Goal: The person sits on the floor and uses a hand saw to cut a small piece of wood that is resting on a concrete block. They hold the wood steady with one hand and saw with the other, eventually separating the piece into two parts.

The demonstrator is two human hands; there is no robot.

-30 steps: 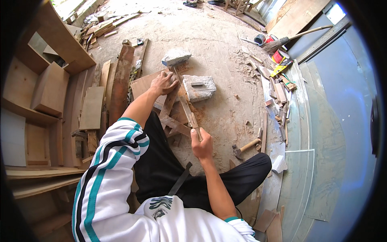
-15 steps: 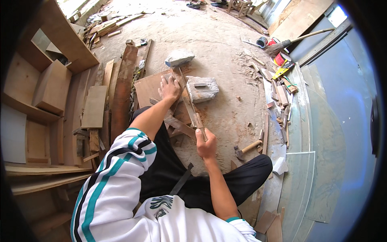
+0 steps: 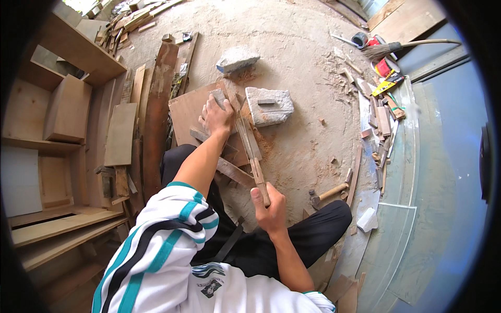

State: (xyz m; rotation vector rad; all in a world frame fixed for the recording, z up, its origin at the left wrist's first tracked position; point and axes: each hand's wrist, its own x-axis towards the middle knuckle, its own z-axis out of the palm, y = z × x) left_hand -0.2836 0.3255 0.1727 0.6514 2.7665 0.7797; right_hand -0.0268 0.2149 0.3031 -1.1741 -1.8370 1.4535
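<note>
In my right hand [image 3: 271,207] is the wooden handle of a long, narrow handsaw [image 3: 241,122], its blade slanting away from me and up to the left. My left hand [image 3: 216,116] bears down on a small piece of wood [image 3: 218,96], fingers bent around it; the wood's far end juts out past them. Beneath lie a flat brown board [image 3: 183,110] and a wooden strip [image 3: 235,172] running toward my knees. Reddish sawdust [image 3: 266,148] is scattered right of the blade. The exact contact between saw and wood is hard to make out.
A white block [image 3: 282,107] carrying a small bar and another pale block [image 3: 237,59] sit beyond the saw. By my right knee lies a hammer [image 3: 329,194]. Planks [image 3: 159,104] and a wooden cabinet [image 3: 68,109] line the left; offcuts, a broom [image 3: 381,50] and glass sheets [image 3: 391,240] the right.
My right hand and the saw sit lower in the picture, nearer me. The left hand's fingers have bent more around the wood. The whole view has shifted slightly.
</note>
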